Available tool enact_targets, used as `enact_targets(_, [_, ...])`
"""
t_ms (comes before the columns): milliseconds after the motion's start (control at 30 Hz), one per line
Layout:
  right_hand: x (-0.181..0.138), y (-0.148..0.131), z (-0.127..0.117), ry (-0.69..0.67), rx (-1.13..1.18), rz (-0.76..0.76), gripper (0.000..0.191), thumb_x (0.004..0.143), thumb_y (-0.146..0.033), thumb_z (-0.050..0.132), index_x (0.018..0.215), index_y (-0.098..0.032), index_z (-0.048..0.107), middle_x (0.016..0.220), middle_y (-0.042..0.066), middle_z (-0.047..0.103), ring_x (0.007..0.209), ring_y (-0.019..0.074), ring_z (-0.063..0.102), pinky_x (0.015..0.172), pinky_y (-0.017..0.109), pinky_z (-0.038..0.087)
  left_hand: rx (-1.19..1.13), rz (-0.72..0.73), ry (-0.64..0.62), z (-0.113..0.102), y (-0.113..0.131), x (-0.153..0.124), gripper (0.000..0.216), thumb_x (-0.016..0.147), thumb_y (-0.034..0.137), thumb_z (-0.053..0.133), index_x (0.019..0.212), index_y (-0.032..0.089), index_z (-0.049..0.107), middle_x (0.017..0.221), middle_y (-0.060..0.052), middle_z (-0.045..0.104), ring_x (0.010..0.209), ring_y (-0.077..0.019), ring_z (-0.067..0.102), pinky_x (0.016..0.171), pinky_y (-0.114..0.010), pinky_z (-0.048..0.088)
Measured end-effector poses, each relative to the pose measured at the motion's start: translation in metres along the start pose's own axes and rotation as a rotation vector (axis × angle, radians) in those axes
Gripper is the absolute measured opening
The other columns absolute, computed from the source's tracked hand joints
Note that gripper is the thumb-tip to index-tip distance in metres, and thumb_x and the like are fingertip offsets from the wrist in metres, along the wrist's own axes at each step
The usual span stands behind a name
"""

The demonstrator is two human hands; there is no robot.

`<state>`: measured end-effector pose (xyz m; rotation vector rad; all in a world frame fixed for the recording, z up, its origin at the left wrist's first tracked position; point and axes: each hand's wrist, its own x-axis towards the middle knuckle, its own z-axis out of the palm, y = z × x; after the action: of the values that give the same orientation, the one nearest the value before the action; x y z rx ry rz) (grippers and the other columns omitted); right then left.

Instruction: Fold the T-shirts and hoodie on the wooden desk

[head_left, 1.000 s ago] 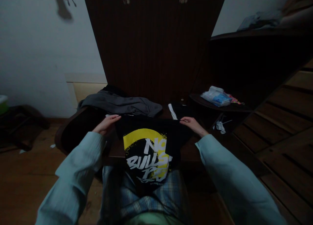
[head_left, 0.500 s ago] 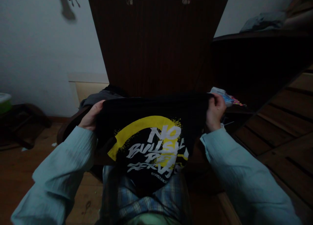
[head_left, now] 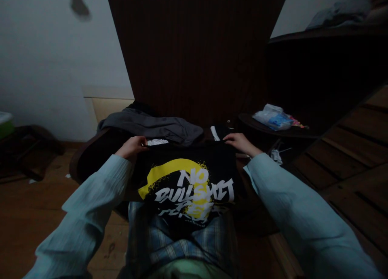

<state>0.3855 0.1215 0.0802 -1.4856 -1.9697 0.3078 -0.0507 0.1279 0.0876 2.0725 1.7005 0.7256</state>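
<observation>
1. the left hand (head_left: 132, 146) pinches the far left corner of a black t-shirt (head_left: 188, 178), fingers closed on the cloth edge.
2. the right hand (head_left: 239, 142) holds the far right corner of the same shirt, fingers curled down over the hem; the grip looks closed, though the dim light blurs the fingertips.
3. the black t-shirt lies spread between the two hands, its far edge on the dark wooden table (head_left: 91, 158) and its near part draping over the person's lap, on plaid trousers (head_left: 182, 246). a yellow circle and white lettering face up.
4. a grey garment (head_left: 151, 127) lies crumpled on the table just beyond the shirt, near the left hand. a small white patch of cloth (head_left: 157, 141) shows between it and the shirt's edge.
5. a folded dark item with a white stripe (head_left: 218, 131) sits just beyond the right hand.
6. on a round dark side shelf (head_left: 260, 129) to the right lies a clear plastic bag (head_left: 271, 117) with something blue inside; the contents are too dim to name.
7. both arms wear pale blue sleeves (head_left: 91, 206).
</observation>
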Motion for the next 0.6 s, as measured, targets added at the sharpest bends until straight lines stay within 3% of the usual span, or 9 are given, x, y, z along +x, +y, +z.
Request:
enact_targets(200, [-0.003,-0.001,0.017,-0.014,-0.306,-0.046,0.015,0.058,-0.009,0.061,0.062,-0.022,0.067,0.071,0.001,0.067,0.076,0.0192,0.058,0.069,0.028,0.041,-0.051,0.044,-0.206,0.022,-0.006,0.006,0.019,0.043,0.019,0.071,0.061,0.023,0.067,0.049,0.003,0.059,0.047,-0.0143,0.052,0.049,-0.021,0.036])
enact_targets(300, [-0.006,-0.002,0.021,0.023,-0.380,-0.002,0.015,0.060,-0.009,0.060,0.066,-0.021,0.067,0.076,0.002,0.067,0.075,0.0186,0.059,0.065,0.026,0.041,-0.013,0.076,-0.129,0.038,-0.004,0.007,0.016,0.040,0.026,0.076,0.052,0.024,0.064,0.047,0.002,0.058,0.048,-0.0156,0.054,0.052,-0.021,0.039])
enact_targets(433, [-0.008,-0.007,0.027,-0.018,-0.321,0.174,0.018,0.070,-0.011,0.053,0.077,-0.020,0.067,0.068,0.001,0.066,0.056,0.0133,0.058,0.059,0.024,0.040,0.143,0.090,0.128,0.060,0.013,0.004,0.017,0.051,0.037,0.074,0.056,0.023,0.065,0.053,-0.003,0.061,0.061,-0.0223,0.061,0.062,-0.025,0.043])
enact_targets(500, [-0.009,-0.009,0.029,-0.058,-0.297,0.208,0.020,0.074,-0.011,0.048,0.082,-0.019,0.065,0.066,0.000,0.065,0.053,0.0113,0.057,0.059,0.022,0.040,0.281,0.057,0.120,0.064,0.024,-0.001,0.018,0.064,0.039,0.066,0.064,0.021,0.067,0.064,-0.007,0.065,0.071,-0.0248,0.062,0.067,-0.028,0.044])
enact_targets(600, [-0.011,-0.011,0.029,-0.054,-0.366,0.187,0.014,0.076,-0.020,0.052,0.082,-0.018,0.065,0.077,0.003,0.068,0.069,0.0146,0.061,0.063,0.022,0.040,0.447,-0.012,0.056,0.060,0.036,-0.007,0.029,0.081,0.037,0.046,0.084,0.020,0.068,0.084,-0.010,0.068,0.081,-0.0240,0.062,0.070,-0.029,0.043])
